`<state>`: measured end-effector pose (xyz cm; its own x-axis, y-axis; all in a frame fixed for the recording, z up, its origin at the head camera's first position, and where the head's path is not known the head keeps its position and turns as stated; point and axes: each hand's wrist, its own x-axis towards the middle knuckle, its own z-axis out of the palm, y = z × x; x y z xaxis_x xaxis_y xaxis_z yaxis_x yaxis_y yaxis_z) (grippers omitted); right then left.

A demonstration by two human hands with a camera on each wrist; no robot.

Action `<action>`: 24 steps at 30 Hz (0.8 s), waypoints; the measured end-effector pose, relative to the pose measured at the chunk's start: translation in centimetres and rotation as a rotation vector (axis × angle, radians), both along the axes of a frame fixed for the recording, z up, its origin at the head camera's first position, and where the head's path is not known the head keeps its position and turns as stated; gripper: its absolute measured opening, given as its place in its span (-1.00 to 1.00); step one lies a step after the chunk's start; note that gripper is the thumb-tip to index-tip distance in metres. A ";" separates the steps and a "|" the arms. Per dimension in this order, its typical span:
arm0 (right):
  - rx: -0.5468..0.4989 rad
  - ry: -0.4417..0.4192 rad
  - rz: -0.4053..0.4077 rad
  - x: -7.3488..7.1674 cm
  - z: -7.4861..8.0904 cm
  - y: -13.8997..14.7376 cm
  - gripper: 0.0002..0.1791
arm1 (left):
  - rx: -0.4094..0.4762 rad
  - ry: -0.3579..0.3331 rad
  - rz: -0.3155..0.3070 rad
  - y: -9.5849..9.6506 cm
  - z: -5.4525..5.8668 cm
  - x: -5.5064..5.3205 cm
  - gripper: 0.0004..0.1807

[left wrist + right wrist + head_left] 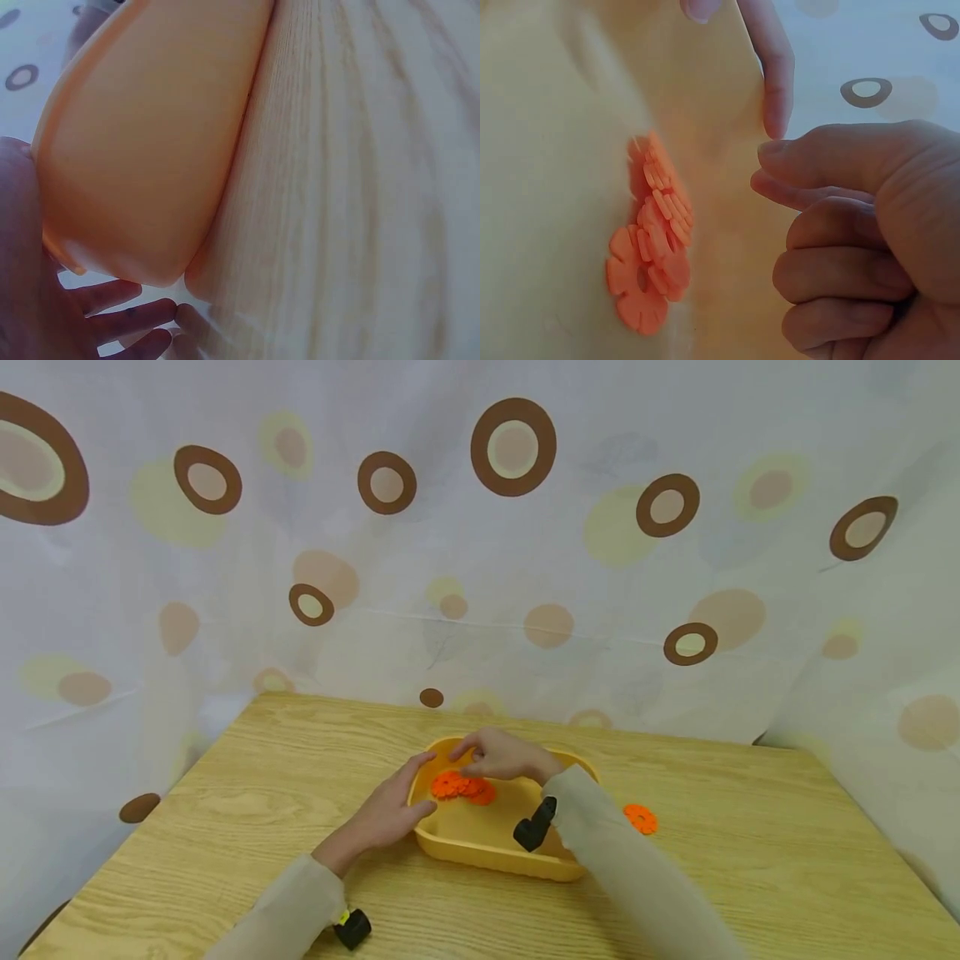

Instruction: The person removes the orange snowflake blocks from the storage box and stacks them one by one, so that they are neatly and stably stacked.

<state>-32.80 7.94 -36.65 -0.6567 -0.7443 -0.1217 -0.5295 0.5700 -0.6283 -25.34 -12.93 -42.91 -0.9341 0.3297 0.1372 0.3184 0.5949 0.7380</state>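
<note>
I have the widest stretches of wood on the table [750, 860] to the left and right of the yellow tray [491, 857]; at the far side there is only a narrow strip of it before the far edge, where the spotted cloth [585, 585] rises. The left and right table edges both lie well apart from the tray. The right sleeve [630, 860] crosses the tray's right end, so I lose sight of part of that rim.

The left hand [386, 810] is spread at the tray's left end, thumb well apart from the index finger, which touches the rim; from the left wrist I see the other fingers loosely extended beside the outer wall. The right hand [508, 755] is over the tray's far left part, three fingers curled in, thumb and index tips close together; I see nothing between them.

The orange flower-shaped discs [450, 785] overlap in a heap on the tray floor at its left end, between the two hands and just below the right one. A single orange disc [637, 810] lies flat on the wood right of the tray, near the right sleeve.
</note>
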 end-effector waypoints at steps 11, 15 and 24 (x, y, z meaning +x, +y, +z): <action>0.048 0.022 0.006 -0.4 -0.9 -0.8 -0.63 | -0.017 -0.018 -0.025 0.0 0.2 0.0 -0.29; 0.098 0.086 0.024 -0.2 -1.6 -1.2 -0.61 | -0.024 -0.022 -0.025 0.0 0.1 0.0 -0.31; 0.102 0.202 0.034 0.0 -2.7 -1.6 -0.59 | -0.026 -0.010 -0.024 0.1 0.0 -0.1 -0.30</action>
<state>-32.77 6.39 -39.33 -0.6497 -0.7573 -0.0657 -0.6592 0.6044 -0.4474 -25.47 -12.83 -42.88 -0.9271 0.3556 0.1188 0.3254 0.6059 0.7259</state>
